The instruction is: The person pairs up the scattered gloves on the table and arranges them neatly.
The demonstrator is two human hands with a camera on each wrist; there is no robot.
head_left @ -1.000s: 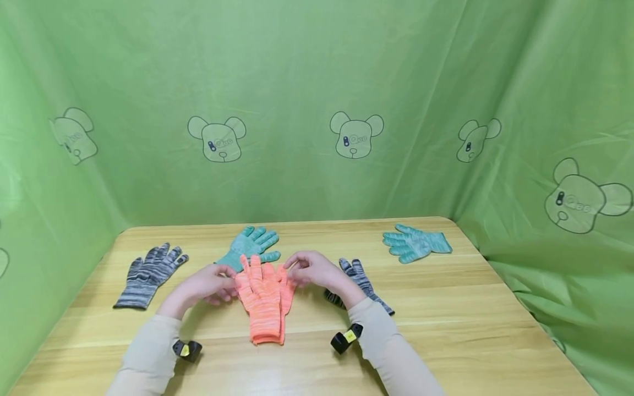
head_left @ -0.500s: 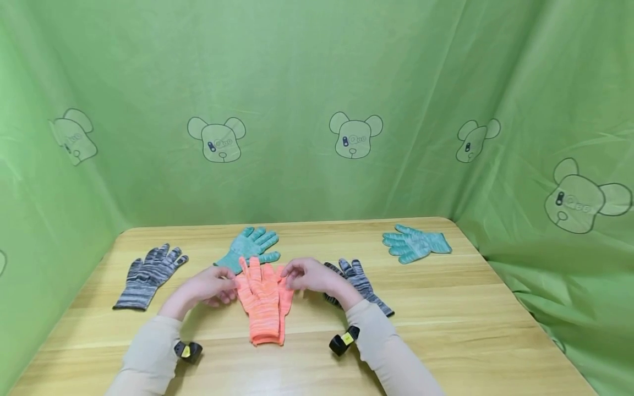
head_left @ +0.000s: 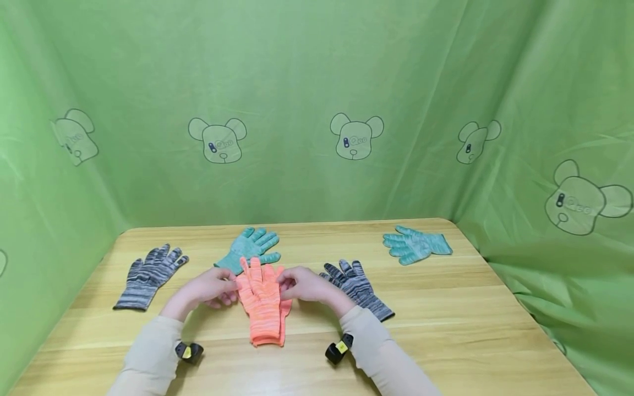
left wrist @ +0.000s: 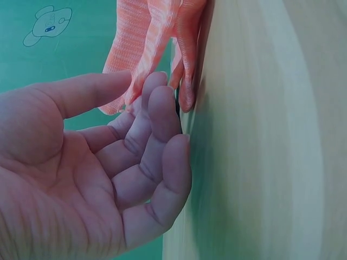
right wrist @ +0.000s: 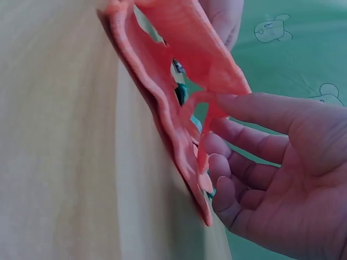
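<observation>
Two orange knit gloves lie overlapped at mid-table, cuffs toward the person. My left hand (head_left: 214, 287) pinches the left edge of the upper orange glove (head_left: 262, 311) between thumb and index finger, its other fingers loosely curled near the table. On the other side, my right hand (head_left: 306, 285) pinches the same glove's right edge. The right wrist view shows this upper glove (right wrist: 190, 43) lifted off the lower orange glove (right wrist: 149, 92), which stays flat on the wood. Behind their fingertips lies a teal glove (head_left: 247, 247), partly covered.
A grey-striped glove (head_left: 148, 278) lies at the left of the wooden table (head_left: 446, 330). Overlapping grey-striped gloves (head_left: 360, 289) lie beside the right forearm. Another teal glove (head_left: 416, 245) is at the back right. Green curtains (head_left: 317, 181) surround the table.
My right hand has come left and toward the person, from the lower glove's finger area onto the upper orange glove's right edge. The left hand has stayed nearly still.
</observation>
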